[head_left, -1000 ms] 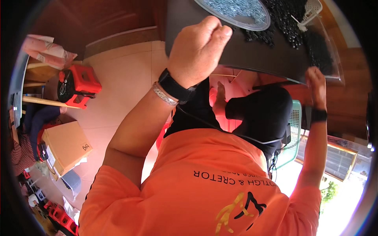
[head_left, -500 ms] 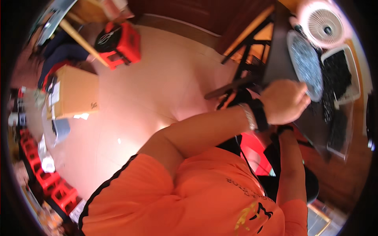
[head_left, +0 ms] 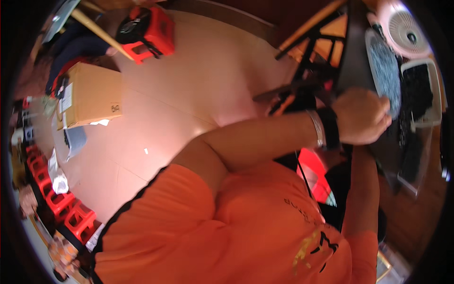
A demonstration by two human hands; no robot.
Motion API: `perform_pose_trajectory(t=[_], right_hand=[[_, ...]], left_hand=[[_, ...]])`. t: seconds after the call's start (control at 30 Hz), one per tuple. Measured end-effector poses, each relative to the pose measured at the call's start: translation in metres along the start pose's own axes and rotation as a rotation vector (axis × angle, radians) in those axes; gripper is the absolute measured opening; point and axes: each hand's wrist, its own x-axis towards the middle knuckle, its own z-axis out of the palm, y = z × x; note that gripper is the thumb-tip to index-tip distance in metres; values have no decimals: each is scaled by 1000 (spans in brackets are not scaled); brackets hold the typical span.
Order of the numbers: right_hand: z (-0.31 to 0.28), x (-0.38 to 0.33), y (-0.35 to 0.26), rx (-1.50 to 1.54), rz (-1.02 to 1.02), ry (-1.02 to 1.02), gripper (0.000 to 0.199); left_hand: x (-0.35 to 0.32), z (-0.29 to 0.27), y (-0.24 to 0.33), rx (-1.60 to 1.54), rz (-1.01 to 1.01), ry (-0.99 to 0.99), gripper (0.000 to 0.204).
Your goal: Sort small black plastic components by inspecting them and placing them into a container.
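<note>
- At the upper right, partly darkened by the fisheye rim: worktop (head_left: 355, 57), dark-surfaced, seen at a steep slant.
- Left hand (head_left: 362, 117): positioned at the worktop's edge. Grip: fingers curled closed. The inner side faces away from the lens; whether anything is held cannot be determined.
- Right hand: concealed behind the left hand. Only the right forearm (head_left: 363, 194) is exposed; the state of this grip cannot be told.
- Tray (head_left: 371, 59): rounded, located on the worktop, filled with blue-grey pieces (head_left: 385, 68). Left fingertips overlap its near end in view; contact cannot be confirmed. Individual pieces are too small to resolve.
- White bin (head_left: 438, 90): located right of the tray, holding black material (head_left: 416, 92) that reads as one mass.
- Loose black pieces (head_left: 404, 123): located between tray and bin; outlines are indistinct.
- Pink fan (head_left: 405, 31): located beyond the bin; its top meets the dark rim.
- Cardboard box (head_left: 92, 94): located on the floor, far left.
- Co-worker's leg (head_left: 78, 42): upper left, dark-clothed, mostly cut off.
</note>
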Motion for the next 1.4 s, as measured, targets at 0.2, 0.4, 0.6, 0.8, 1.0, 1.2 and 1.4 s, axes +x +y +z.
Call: perform_pose_trajectory(t=[0.2, 0.4, 0.6, 0.8, 1.0, 1.2, 1.4], right_hand=[[-33, -11, 83, -104, 142, -112, 26], [-50, -11, 75, -112, 205, -147, 25], [-73, -10, 166, -146, 279, -168, 25], [-36, 27, 116, -142, 332, -166, 24], [-62, 21, 148, -176, 388, -168, 24], [-58, 47, 94, -178, 428, -169, 23], [-91, 19, 57, 248, -36, -802, 10]], left_hand=[[6, 0, -6, -20, 48, 30, 32], [3, 1, -8, -30, 33, 0, 31], [8, 7, 1, -3, 10, -17, 33], [1, -2, -11, -53, 75, 9, 29], [7, 2, -14, 55, 430, -3, 21], [8, -1, -10, 9, 103, -80, 18], [7, -5, -8, -130, -65, -43, 29]])
